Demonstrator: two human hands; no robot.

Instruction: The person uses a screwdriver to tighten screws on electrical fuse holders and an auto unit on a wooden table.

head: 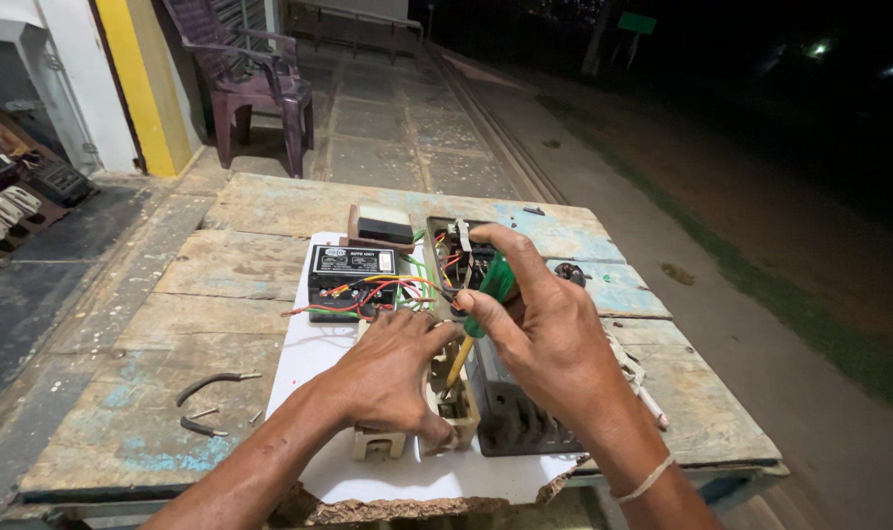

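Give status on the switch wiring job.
Done: black metal box lies open, coloured wires exposed. In hand: right hand drives green-handled screwdriver into beige plastic switch block, left hand steadying it. Left: black control unit wires loose.

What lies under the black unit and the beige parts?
A white board on the wooden table. Under the left hand, part of the beige part and the board is hidden.

relay box (353,280) on table (230,265), chair (250,79) behind
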